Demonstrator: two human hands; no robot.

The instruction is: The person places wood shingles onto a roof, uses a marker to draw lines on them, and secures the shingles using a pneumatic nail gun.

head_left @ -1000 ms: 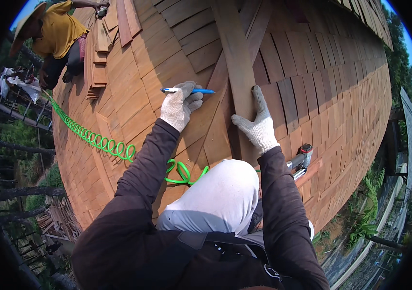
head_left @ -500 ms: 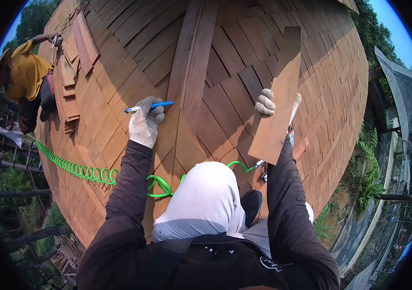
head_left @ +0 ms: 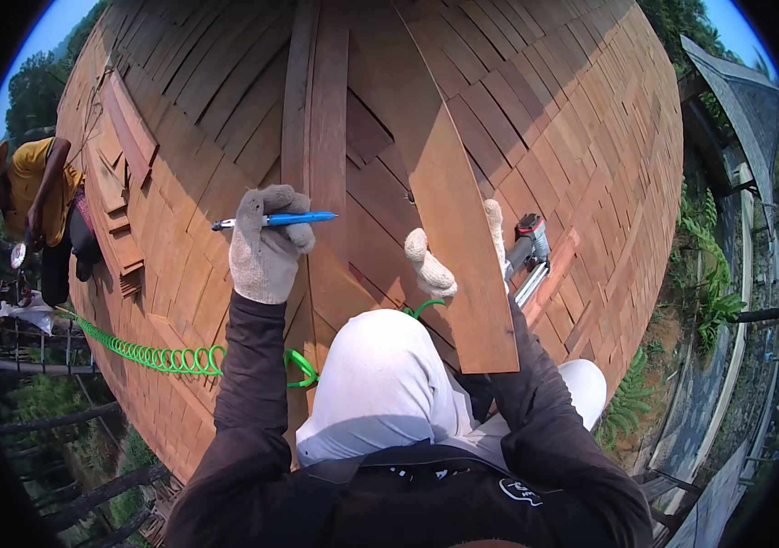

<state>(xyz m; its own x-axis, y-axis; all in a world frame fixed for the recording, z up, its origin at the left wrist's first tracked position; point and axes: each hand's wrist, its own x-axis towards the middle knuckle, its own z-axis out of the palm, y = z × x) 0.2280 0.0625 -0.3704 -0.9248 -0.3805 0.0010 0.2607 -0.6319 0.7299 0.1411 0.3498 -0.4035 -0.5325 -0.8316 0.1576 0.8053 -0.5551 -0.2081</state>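
Observation:
My left hand (head_left: 260,265), in a pale knit glove, is closed around a blue pen (head_left: 298,218) that points to the right over the shingled roof. My right hand (head_left: 429,269), gloved too, grips a long flat wooden board (head_left: 453,201) by its edges. The palm is hidden behind the board, with a thumb and fingertips showing on either side. The board's near end hangs above my right forearm, and its far end reaches up beside the ridge boards (head_left: 327,110). A nail gun (head_left: 530,245) lies on the shingles just right of my right hand.
A green coiled hose (head_left: 157,354) runs across the roof from the left towards my knee. At the far left a co-worker in a yellow shirt (head_left: 31,183) crouches near stacked wooden shingles (head_left: 115,233). The roof (head_left: 581,137) drops away on both sides.
My right hand has brought the board left and closer, its tilt now reversed. The nail gun shows more fully. My left hand keeps the pen. The co-worker's arm has come down.

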